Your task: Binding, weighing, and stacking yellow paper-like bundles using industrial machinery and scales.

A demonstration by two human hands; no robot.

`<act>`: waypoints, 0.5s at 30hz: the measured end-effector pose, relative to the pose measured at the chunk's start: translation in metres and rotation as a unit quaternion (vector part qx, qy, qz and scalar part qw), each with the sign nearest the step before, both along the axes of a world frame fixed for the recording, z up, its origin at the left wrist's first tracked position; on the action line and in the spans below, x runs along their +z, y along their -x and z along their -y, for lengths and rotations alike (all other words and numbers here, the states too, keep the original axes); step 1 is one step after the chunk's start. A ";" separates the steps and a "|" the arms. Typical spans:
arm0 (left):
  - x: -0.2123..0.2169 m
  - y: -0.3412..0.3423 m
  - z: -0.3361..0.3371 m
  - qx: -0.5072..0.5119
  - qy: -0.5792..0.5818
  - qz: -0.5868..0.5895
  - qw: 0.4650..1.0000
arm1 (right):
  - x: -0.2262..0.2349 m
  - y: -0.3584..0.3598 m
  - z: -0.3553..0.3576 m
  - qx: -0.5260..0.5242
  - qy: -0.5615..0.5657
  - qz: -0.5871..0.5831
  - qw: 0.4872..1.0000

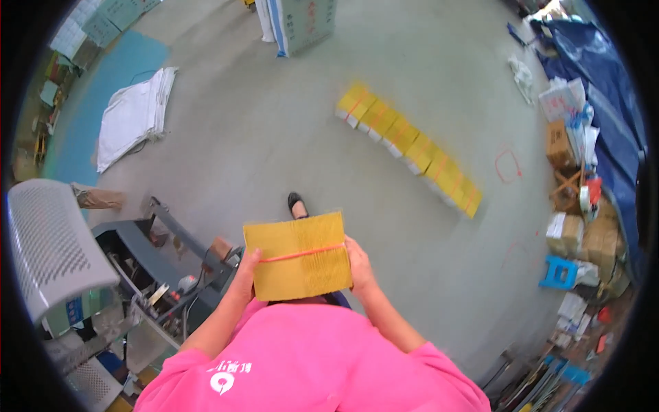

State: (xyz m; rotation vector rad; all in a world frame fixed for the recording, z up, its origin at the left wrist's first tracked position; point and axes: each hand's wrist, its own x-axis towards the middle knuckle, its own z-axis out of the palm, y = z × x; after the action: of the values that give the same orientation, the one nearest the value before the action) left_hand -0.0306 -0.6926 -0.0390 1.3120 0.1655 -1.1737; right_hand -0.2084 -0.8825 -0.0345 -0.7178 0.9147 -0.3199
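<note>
Taking the row of yellow bundles (401, 134) on the floor as the landmark, the single yellow bundle (281, 240) is held up on its near side, toward its left, in front of the person's pink shirt. The left hand (245, 275) grips its left edge, thumb near the red band (302, 253); the right hand (361, 269) presses against its right edge. Both hands are parted by the bundle's width and have hold of it; the fingers underneath are hidden, so their exact curl cannot be told. It looks like many thin, paper-like pieces packed together, so it is probably moderately heavy, firm as a block, but loose at the ends, where pieces could fan or slide out. It seems hardly fragile, though corners may bend. The best hold is probably both side edges, level with the band, with fingers supporting it from below; lifting by the band alone might stretch it.
</note>
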 end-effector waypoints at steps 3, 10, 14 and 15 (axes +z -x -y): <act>-0.026 -0.057 0.062 -0.070 0.001 -0.049 0.996 | -0.030 -0.038 0.068 0.010 -0.015 -0.029 0.999; -0.073 -0.134 0.199 -0.050 -0.070 -0.071 0.994 | -0.100 -0.145 0.236 0.090 -0.026 -0.051 0.994; -0.134 -0.156 0.267 -0.048 -0.107 -0.115 0.986 | -0.166 -0.198 0.324 0.168 -0.030 -0.064 0.983; -0.157 -0.158 0.285 -0.041 -0.110 -0.122 0.986 | -0.189 -0.208 0.344 0.200 -0.020 -0.078 0.976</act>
State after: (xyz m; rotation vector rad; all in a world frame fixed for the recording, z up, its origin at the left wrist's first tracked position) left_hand 0.1273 -0.9772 -0.1956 1.3726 0.4326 -1.4177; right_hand 0.0000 -1.2265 -0.2231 -0.8795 0.8979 0.1139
